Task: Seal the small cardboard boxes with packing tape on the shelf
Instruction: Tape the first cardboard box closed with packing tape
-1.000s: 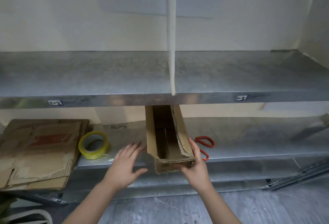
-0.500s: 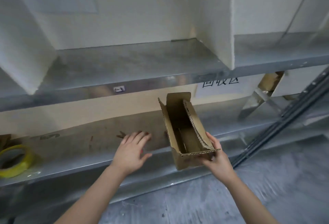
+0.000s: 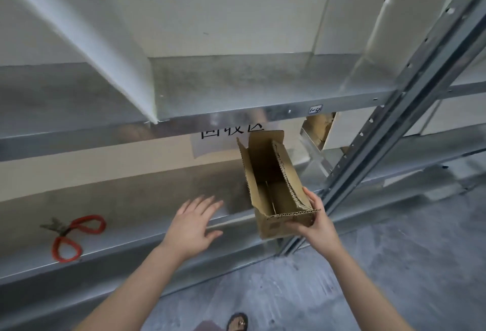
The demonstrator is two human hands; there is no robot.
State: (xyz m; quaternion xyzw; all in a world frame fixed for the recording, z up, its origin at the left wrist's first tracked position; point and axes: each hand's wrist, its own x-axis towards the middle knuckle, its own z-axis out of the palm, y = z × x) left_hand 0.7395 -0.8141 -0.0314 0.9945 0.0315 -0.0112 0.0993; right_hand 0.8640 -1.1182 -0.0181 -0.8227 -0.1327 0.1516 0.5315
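Shifting right: open cardboard box (image 3: 271, 173) gripped by right hand (image 3: 318, 223), left hand (image 3: 192, 225) spread empty; tape roll left behind, sealing delayed

The open cardboard box (image 3: 273, 186), gripped by the right hand (image 3: 315, 223), has travelled right along the shelf (image 3: 131, 212). The red scissors (image 3: 71, 236), a second ago just right of it, now lie well to its left. The yellow tape roll and flattened cardboard have left view. A lettered sign (image 3: 210, 141) and the rack upright (image 3: 394, 120) have appeared.
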